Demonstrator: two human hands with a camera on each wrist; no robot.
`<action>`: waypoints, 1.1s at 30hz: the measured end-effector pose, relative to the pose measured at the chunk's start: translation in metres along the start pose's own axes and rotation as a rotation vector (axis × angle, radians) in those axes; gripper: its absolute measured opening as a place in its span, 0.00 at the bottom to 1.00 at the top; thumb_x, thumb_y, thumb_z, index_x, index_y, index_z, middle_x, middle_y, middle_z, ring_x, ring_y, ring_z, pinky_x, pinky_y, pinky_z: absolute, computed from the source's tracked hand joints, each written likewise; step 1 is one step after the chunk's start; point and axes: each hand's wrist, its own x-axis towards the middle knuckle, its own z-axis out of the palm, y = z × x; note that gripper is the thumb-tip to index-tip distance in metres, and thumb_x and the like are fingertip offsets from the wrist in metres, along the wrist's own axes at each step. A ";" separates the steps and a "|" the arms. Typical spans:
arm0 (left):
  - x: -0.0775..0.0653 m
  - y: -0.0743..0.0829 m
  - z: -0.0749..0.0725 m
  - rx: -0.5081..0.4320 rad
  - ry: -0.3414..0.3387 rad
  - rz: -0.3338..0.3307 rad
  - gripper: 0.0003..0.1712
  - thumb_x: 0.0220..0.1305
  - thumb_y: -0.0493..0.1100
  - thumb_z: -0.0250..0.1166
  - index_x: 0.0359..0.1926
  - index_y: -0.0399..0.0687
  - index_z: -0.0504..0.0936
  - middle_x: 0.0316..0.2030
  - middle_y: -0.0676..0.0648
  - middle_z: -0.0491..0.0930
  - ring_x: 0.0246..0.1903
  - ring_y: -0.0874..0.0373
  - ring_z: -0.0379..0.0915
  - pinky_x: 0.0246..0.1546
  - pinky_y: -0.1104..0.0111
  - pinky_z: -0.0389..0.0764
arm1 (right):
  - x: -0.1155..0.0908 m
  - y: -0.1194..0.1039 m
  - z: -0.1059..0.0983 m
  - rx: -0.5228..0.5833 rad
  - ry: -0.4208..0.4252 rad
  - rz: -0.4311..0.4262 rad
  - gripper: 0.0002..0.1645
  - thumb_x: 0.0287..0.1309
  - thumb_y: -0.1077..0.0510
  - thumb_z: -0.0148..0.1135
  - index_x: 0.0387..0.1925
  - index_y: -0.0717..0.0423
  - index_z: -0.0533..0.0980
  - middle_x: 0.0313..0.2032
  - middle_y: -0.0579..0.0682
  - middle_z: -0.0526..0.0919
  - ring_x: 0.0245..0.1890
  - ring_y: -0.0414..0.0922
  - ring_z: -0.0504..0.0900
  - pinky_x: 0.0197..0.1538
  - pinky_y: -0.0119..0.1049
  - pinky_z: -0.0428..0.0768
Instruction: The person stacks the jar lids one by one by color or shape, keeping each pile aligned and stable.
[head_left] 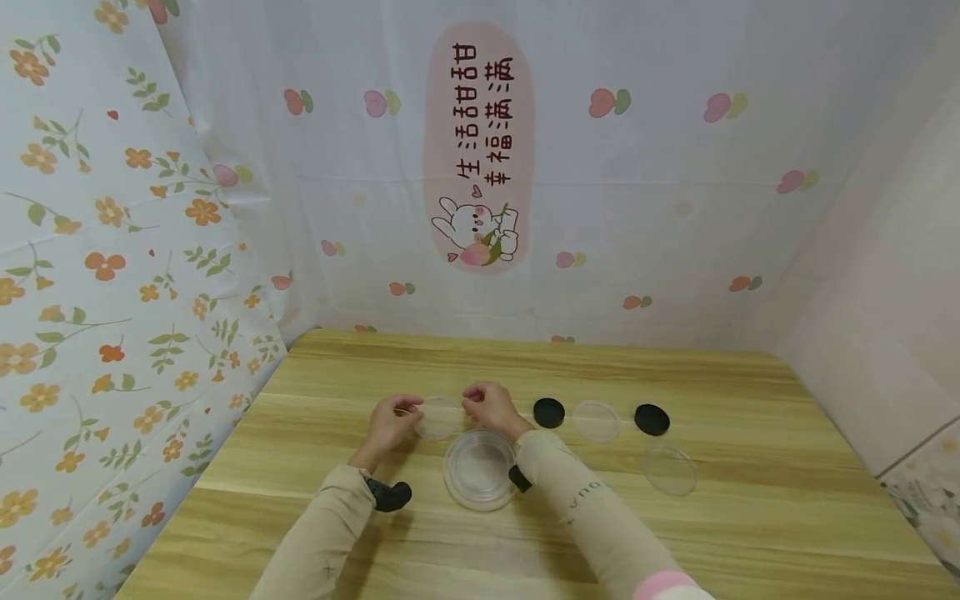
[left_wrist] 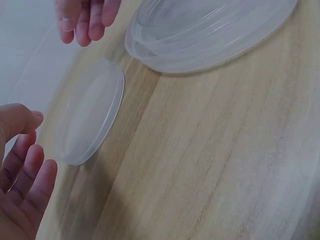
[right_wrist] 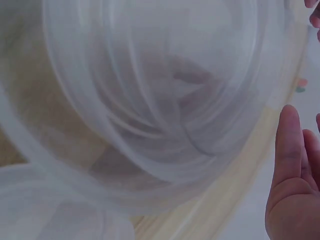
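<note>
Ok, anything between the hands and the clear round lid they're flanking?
Nothing visible: the left hand is just left of the clear round lid, the right hand to its right; the larger clear stack sits on the near side, outside both gaps.

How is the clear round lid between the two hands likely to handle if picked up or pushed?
The clear lid is probably light, as it looks thin and see-through. It seems fairly stiff, given its evenly curved rim. Lying flat on the smooth-looking table, it would likely slide rather than roll.
</note>
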 end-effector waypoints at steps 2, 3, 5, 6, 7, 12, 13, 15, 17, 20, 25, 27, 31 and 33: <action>0.000 -0.002 0.000 -0.011 0.020 -0.027 0.12 0.49 0.28 0.60 0.38 0.28 0.78 0.27 0.43 0.76 0.29 0.53 0.72 0.29 0.71 0.73 | 0.017 0.033 0.010 -0.045 0.019 -0.061 0.12 0.56 0.59 0.54 0.38 0.64 0.76 0.29 0.54 0.78 0.27 0.45 0.78 0.29 0.33 0.77; 0.000 -0.003 -0.001 -0.021 0.026 -0.038 0.12 0.50 0.29 0.60 0.38 0.28 0.78 0.27 0.42 0.76 0.29 0.54 0.72 0.27 0.72 0.72 | 0.026 0.051 0.015 -0.062 0.027 -0.085 0.12 0.55 0.57 0.55 0.36 0.61 0.77 0.27 0.50 0.78 0.27 0.42 0.77 0.28 0.31 0.76; -0.001 -0.003 -0.001 -0.044 0.033 -0.057 0.13 0.50 0.29 0.60 0.39 0.26 0.77 0.28 0.41 0.75 0.29 0.55 0.71 0.25 0.74 0.71 | 0.047 0.092 0.029 -0.100 0.057 -0.126 0.12 0.52 0.51 0.57 0.33 0.54 0.78 0.26 0.44 0.78 0.26 0.38 0.76 0.27 0.28 0.74; -0.001 -0.004 -0.001 -0.053 0.037 -0.069 0.13 0.51 0.29 0.60 0.40 0.26 0.77 0.29 0.40 0.75 0.28 0.55 0.71 0.24 0.74 0.71 | 0.058 0.111 0.036 -0.091 0.061 -0.127 0.12 0.51 0.49 0.58 0.32 0.51 0.78 0.25 0.42 0.78 0.25 0.36 0.75 0.25 0.27 0.74; -0.002 -0.005 -0.001 -0.055 0.039 -0.074 0.14 0.51 0.29 0.60 0.40 0.25 0.76 0.29 0.39 0.75 0.28 0.56 0.70 0.23 0.75 0.71 | 0.067 0.128 0.043 -0.089 0.061 -0.122 0.12 0.50 0.47 0.58 0.31 0.50 0.78 0.24 0.40 0.77 0.25 0.35 0.75 0.25 0.26 0.73; 0.002 -0.023 0.003 -0.070 0.065 -0.074 0.14 0.50 0.33 0.63 0.39 0.28 0.77 0.31 0.38 0.75 0.30 0.52 0.72 0.25 0.70 0.73 | 0.070 0.129 0.045 -0.108 0.030 -0.003 0.14 0.53 0.49 0.58 0.37 0.54 0.77 0.29 0.47 0.79 0.30 0.41 0.76 0.29 0.31 0.74; 0.004 -0.027 0.004 -0.087 0.062 -0.043 0.13 0.50 0.33 0.63 0.39 0.30 0.78 0.31 0.39 0.76 0.31 0.51 0.73 0.26 0.70 0.74 | 0.070 0.130 0.045 -0.115 0.029 0.000 0.15 0.53 0.50 0.58 0.37 0.56 0.77 0.30 0.49 0.78 0.30 0.43 0.76 0.29 0.32 0.74; 0.020 -0.066 0.011 -0.157 0.060 0.055 0.12 0.49 0.36 0.65 0.37 0.37 0.81 0.28 0.43 0.77 0.29 0.54 0.74 0.25 0.72 0.73 | 0.074 0.139 0.046 -0.111 0.037 -0.008 0.16 0.52 0.50 0.59 0.37 0.57 0.77 0.29 0.49 0.78 0.29 0.42 0.76 0.27 0.31 0.74; 0.032 -0.094 0.016 -0.189 0.044 0.073 0.13 0.48 0.38 0.66 0.37 0.40 0.81 0.28 0.44 0.77 0.29 0.55 0.74 0.26 0.70 0.74 | 0.079 0.147 0.046 -0.089 0.025 0.025 0.16 0.50 0.48 0.61 0.36 0.55 0.78 0.29 0.47 0.79 0.29 0.41 0.76 0.28 0.31 0.75; 0.051 -0.139 0.026 -0.230 0.034 0.095 0.14 0.46 0.39 0.68 0.38 0.43 0.81 0.27 0.46 0.77 0.27 0.56 0.74 0.24 0.70 0.74 | 0.087 0.169 0.050 -0.094 0.028 -0.008 0.16 0.48 0.46 0.62 0.34 0.53 0.78 0.27 0.44 0.78 0.27 0.38 0.75 0.26 0.29 0.74; 0.055 -0.154 0.031 -0.195 0.070 0.107 0.13 0.46 0.38 0.67 0.36 0.45 0.82 0.27 0.48 0.79 0.27 0.58 0.75 0.25 0.72 0.75 | 0.058 0.110 0.035 -0.145 -0.013 0.051 0.12 0.49 0.54 0.62 0.36 0.57 0.79 0.30 0.49 0.80 0.31 0.42 0.77 0.32 0.33 0.75; 0.051 -0.149 0.032 -0.175 0.094 0.120 0.10 0.44 0.40 0.68 0.32 0.55 0.82 0.24 0.54 0.78 0.25 0.65 0.74 0.24 0.78 0.73 | 0.052 0.094 0.031 -0.141 -0.035 0.084 0.11 0.49 0.56 0.62 0.35 0.56 0.79 0.31 0.48 0.80 0.32 0.42 0.77 0.34 0.33 0.76; 0.046 -0.138 0.035 -0.128 0.117 0.043 0.10 0.44 0.38 0.68 0.33 0.51 0.82 0.26 0.52 0.80 0.27 0.63 0.76 0.28 0.76 0.75 | 0.104 0.195 0.061 -0.105 -0.056 0.031 0.12 0.42 0.44 0.65 0.31 0.40 0.79 0.27 0.38 0.79 0.28 0.35 0.76 0.29 0.28 0.75; 0.042 -0.129 0.034 -0.115 0.104 0.020 0.11 0.45 0.36 0.67 0.35 0.46 0.82 0.27 0.48 0.80 0.29 0.59 0.77 0.30 0.73 0.76 | 0.125 0.234 0.074 -0.131 -0.060 0.058 0.11 0.40 0.46 0.66 0.30 0.38 0.78 0.27 0.37 0.78 0.29 0.34 0.76 0.29 0.29 0.75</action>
